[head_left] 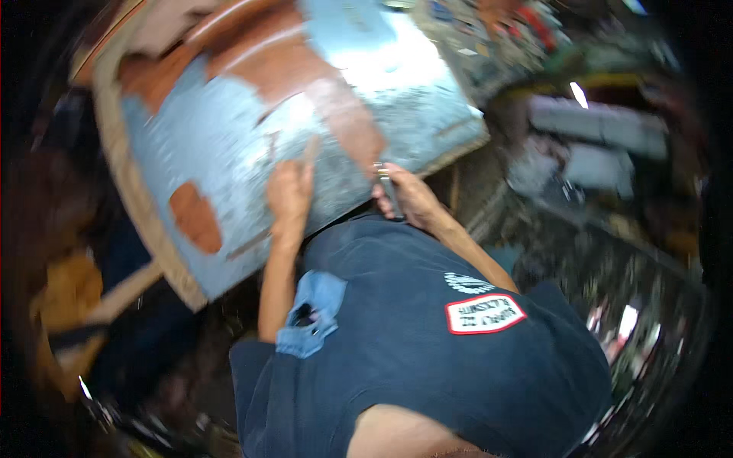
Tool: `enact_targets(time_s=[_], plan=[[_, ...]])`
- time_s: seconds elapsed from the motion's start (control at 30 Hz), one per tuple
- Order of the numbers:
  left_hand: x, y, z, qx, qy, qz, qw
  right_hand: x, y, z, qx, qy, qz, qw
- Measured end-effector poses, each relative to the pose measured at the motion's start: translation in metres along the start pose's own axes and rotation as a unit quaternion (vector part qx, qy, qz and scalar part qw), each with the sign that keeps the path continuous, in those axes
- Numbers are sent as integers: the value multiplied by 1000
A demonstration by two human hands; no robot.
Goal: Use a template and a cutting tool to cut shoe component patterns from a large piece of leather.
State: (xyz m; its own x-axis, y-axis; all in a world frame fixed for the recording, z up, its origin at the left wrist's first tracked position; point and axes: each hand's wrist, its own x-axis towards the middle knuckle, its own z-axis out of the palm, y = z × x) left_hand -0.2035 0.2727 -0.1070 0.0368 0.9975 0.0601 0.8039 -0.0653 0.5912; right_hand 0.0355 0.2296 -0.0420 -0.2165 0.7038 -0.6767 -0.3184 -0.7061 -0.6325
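Note:
Over the metal-topped table [252, 126], my left hand [289, 192] is closed, its fingers curled. A narrow tan piece [311, 148] stands up from its thumb side, too blurred to name. My right hand [412, 198], at the table's near edge, is wrapped around a slim dark-handled tool [390, 195] with a bright metal end; its kind does not show. That end is close to the tip of a long brown leather-like piece [347, 114], which runs away toward the far side. Whether they touch, I cannot tell.
A brown oval piece [195, 217] lies at the table's left, and larger brown sheets [248, 46] cover its far part. A wooden rim [126, 168] edges the left side. Blurred clutter [496, 34] is at the far right; pale box-like objects [599, 126] stand to the right.

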Motion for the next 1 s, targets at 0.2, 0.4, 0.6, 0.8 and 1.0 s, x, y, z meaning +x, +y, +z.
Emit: enact_targets(time_s=[0.2,0.4,0.6,0.8,1.0], plan=[[15,7,-11,-24,-58,63,996,-27,4,-29,22,96,-83,992],[42,62,1,-303,-230,-19,925,-60,35,-89,-111,296,-225,922],[71,165,82,-296,-338,77,890,-67,8,-107,-443,439,-408,667],[74,175,119,-216,-338,93,911,-46,3,-125,-569,449,-371,580],[78,181,123,-180,-351,108,913,-33,5,-135,-520,367,-364,680]])
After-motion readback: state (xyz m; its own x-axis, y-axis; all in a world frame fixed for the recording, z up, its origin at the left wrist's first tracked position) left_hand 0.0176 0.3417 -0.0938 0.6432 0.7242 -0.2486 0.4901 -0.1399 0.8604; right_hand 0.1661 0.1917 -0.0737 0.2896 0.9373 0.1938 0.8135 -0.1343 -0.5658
